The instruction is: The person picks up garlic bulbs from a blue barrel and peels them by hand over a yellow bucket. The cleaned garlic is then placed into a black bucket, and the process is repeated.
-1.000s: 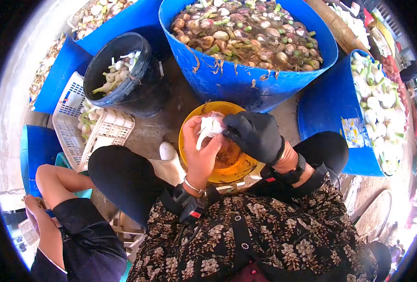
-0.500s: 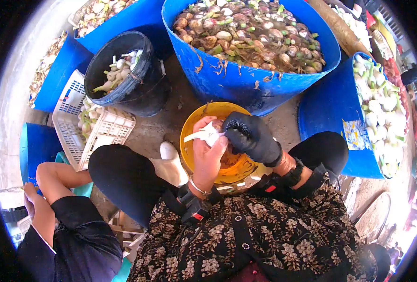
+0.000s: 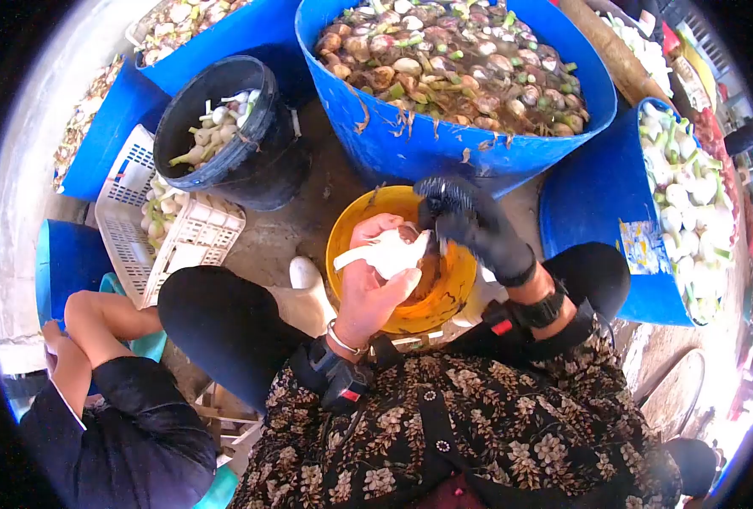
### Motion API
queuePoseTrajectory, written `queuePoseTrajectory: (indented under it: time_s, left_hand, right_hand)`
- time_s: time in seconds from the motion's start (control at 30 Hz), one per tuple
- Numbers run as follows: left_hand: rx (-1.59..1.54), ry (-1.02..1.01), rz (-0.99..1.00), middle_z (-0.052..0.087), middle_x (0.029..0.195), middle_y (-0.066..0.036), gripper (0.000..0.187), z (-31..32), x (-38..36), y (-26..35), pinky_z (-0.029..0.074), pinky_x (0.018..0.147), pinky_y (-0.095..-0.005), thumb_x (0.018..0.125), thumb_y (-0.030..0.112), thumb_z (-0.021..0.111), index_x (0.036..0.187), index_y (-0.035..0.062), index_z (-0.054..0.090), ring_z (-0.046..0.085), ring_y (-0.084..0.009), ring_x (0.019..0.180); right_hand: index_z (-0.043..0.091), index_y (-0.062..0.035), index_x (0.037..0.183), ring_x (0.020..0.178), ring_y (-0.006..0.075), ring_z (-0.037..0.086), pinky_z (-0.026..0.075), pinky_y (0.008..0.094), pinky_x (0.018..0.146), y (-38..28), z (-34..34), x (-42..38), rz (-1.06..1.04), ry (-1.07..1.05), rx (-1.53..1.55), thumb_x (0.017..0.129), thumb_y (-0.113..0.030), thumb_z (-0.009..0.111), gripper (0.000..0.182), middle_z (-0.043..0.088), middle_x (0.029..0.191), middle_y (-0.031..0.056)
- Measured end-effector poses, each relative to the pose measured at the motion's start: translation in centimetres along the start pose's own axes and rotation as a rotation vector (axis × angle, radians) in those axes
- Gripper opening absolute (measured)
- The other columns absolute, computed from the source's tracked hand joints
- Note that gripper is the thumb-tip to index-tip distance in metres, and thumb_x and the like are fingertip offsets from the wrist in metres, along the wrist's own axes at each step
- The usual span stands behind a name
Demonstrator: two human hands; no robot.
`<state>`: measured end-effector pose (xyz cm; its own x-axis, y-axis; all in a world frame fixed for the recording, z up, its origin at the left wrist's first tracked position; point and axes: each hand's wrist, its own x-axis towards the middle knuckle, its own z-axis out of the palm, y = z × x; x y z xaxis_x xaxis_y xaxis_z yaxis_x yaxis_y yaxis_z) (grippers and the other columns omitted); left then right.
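Note:
My bare left hand (image 3: 368, 284) is closed around a peeled white onion (image 3: 389, 253), held over a yellow bowl (image 3: 348, 227) between my knees. My right hand (image 3: 474, 222), in a black glove, curls down from above, its fingertips pinching the onion's upper right end. Whether a strip of skin is between those fingertips I cannot tell. Brownish peelings lie inside the bowl under the hands.
A big blue tub (image 3: 410, 144) of unpeeled onions in water stands just beyond the bowl. A black bucket (image 3: 249, 170) and a white crate (image 3: 130, 220) with peeled onions are at left. Another blue tub (image 3: 593, 195) of peeled onions is at right. Another person (image 3: 113, 424) crouches lower left.
My left hand has turned the onion so its stalk points left. My gloved right hand has risen from covering the onion to pinching its top.

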<state>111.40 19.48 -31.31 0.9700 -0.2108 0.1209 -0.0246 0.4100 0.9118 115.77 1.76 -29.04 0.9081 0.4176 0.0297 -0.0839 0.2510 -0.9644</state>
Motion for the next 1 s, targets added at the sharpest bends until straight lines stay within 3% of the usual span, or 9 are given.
queuePoseTrajectory:
  time_s: [0.1,0.23,0.4,0.5,0.57,0.6,0.63,0.87,1.0]
  left_hand:
    - [0.186,0.032,0.044,0.047,0.107,-0.005,0.056,-0.2,0.1,-0.2,0.041,0.086,-0.0263,0.073,-0.006,0.056,0.123,0.0057,0.035,0.049,-0.0124,0.098]
    - [0.229,-0.012,0.067,0.047,0.109,-0.006,0.057,-0.6,0.1,-0.4,0.04,0.087,-0.0277,0.073,-0.007,0.055,0.124,0.0053,0.034,0.049,-0.0141,0.099]
    - [-0.017,0.043,-0.155,0.047,0.114,-0.007,0.056,0.1,0.7,0.9,0.04,0.091,-0.0294,0.071,0.0,0.057,0.123,0.0049,0.036,0.048,-0.016,0.107]
    - [-0.21,0.047,-0.092,0.051,0.105,-0.01,0.053,0.2,1.2,0.6,0.047,0.08,-0.0311,0.073,0.003,0.057,0.122,0.0047,0.036,0.055,-0.0184,0.09]
    - [-0.258,0.028,-0.063,0.054,0.097,-0.012,0.052,0.6,1.5,0.9,0.05,0.072,-0.0322,0.075,0.006,0.058,0.121,0.0046,0.035,0.058,-0.02,0.075]
    - [-0.226,0.028,-0.042,0.055,0.095,-0.013,0.052,0.6,1.6,0.8,0.051,0.07,-0.0326,0.075,0.007,0.058,0.121,0.0046,0.035,0.058,-0.0203,0.07]
    - [-0.246,0.017,-0.052,0.054,0.097,-0.012,0.053,0.3,1.8,0.4,0.051,0.07,-0.033,0.076,0.009,0.059,0.123,0.0048,0.034,0.058,-0.0206,0.075]
    - [-0.313,0.117,-0.238,0.053,0.109,-0.007,0.047,-2.2,1.9,-2.6,0.046,0.086,-0.0308,0.084,0.025,0.06,0.121,0.0042,0.042,0.054,-0.0182,0.1]
    - [-0.328,0.131,-0.293,0.055,0.102,-0.005,0.041,-2.6,1.2,-1.8,0.045,0.085,-0.0301,0.083,0.026,0.061,0.114,0.0031,0.048,0.055,-0.0169,0.096]
  right_hand:
    - [0.052,-0.0035,0.104,0.076,0.0192,0.06,0.049,0.0298,0.064,-0.2,1.2,-0.7,-0.316,-0.058,-0.766,0.078,-0.016,0.068,0.032,0.057,0.093,0.0099]
    - [0.054,-0.0039,0.092,0.072,0.0209,0.06,0.047,0.0314,0.061,0.5,1.1,-0.7,-0.373,-0.095,-0.883,0.079,-0.013,0.066,0.021,0.058,0.083,0.0113]
    - [0.054,-0.0061,0.087,0.074,0.0092,0.048,0.043,0.0256,0.065,2.2,0.1,-0.1,-0.148,0.013,-0.187,0.089,-0.018,0.055,0.012,0.051,0.079,-0.001]
    - [0.053,-0.006,0.087,0.074,0.0089,0.047,0.043,0.0248,0.066,3.1,0.7,0.2,0.028,0.229,0.227,0.089,-0.017,0.054,0.011,0.051,0.08,-0.0014]
    - [0.054,-0.0057,0.088,0.075,0.0088,0.047,0.043,0.0249,0.066,3.3,0.4,0.4,-0.199,0.224,-0.123,0.089,-0.015,0.054,0.01,0.051,0.081,-0.001]
    - [0.054,-0.0057,0.089,0.075,0.0088,0.047,0.043,0.0251,0.066,2.9,-0.1,0.5,-0.073,0.188,0.06,0.088,-0.015,0.054,0.009,0.051,0.082,-0.0008]
    - [0.055,-0.0057,0.09,0.075,0.0089,0.047,0.043,0.0252,0.067,2.6,-0.4,0.5,0.052,0.151,0.24,0.088,-0.014,0.055,0.009,0.052,0.082,-0.0005]
    - [0.055,-0.0043,0.088,0.078,0.0217,0.055,0.045,0.0346,0.073,1.1,0.4,0.5,-0.486,-0.178,-0.705,0.086,-0.016,0.057,0.012,0.057,0.087,0.0042]
    - [0.054,-0.0038,0.095,0.088,0.0192,0.055,0.044,0.0323,0.079,1.1,-0.3,0.5,-0.305,-0.258,-0.275,0.087,-0.018,0.057,0.016,0.058,0.095,0.0062]
